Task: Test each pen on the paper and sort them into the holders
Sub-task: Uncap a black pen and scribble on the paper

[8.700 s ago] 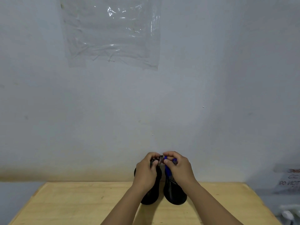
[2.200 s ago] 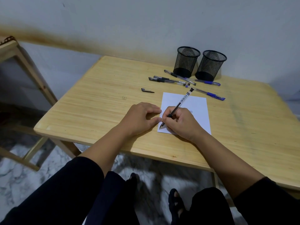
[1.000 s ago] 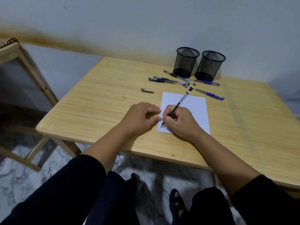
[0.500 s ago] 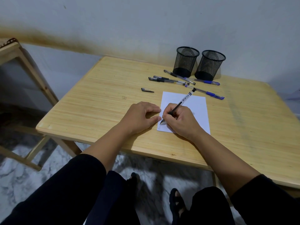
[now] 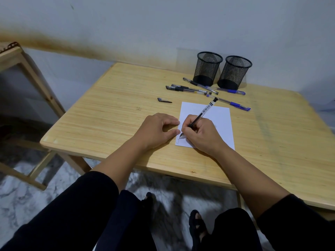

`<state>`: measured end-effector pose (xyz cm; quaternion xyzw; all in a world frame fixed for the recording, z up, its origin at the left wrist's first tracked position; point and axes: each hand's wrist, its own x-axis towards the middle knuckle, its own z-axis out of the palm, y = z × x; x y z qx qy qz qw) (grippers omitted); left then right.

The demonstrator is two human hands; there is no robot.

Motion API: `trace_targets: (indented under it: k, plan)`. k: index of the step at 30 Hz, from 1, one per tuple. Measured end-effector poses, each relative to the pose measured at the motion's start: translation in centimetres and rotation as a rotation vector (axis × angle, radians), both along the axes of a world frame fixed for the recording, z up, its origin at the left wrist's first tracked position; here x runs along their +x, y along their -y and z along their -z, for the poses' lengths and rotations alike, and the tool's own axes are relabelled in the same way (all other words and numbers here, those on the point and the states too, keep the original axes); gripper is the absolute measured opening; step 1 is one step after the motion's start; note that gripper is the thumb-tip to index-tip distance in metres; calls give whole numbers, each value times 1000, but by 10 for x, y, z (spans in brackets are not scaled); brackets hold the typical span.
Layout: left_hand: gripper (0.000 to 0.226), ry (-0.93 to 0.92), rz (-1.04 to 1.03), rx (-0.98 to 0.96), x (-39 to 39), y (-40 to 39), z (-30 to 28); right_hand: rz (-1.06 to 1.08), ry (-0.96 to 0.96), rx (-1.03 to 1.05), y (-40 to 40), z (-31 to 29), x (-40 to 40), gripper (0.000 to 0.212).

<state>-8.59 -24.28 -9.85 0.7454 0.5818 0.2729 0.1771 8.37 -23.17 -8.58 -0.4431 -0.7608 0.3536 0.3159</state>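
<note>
While the left hand [image 5: 159, 130] lies flat, empty, pinning the paper [image 5: 215, 122] on the tabletop [image 5: 108, 113], the right hand [image 5: 201, 134] grips the pen [image 5: 203, 112]. A short scribble now shows by the tip where none showed a second ago, so this pen probably writes; both holders [image 5: 207, 68] look empty.

Dim, even light; soft shadows, blurred edges.

Not much to read here tbh. The black pen [image 5: 201, 115] in the right hand [image 5: 201, 135] has a white barcode sticker on its barrel, digits too small to make out. There's a short scribble near the paper [image 5: 220, 122]'s near left corner, but it's not legible as any word.
</note>
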Motion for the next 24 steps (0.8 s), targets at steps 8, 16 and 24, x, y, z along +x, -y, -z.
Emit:
trace_targets:
  k: [8, 16, 24]
  plan:
    - [35, 14, -6, -1, 1, 2, -1, 7, -27, -15, -1, 0, 0, 18]
    - [28, 45, -43, -6, 3, 3, -2, 129, -332, -271, 0, -6, 3, 17]
    - [19, 196, -152, -15, 1, -9, -4, 281, -550, -454, -8, -16, -6, 21]
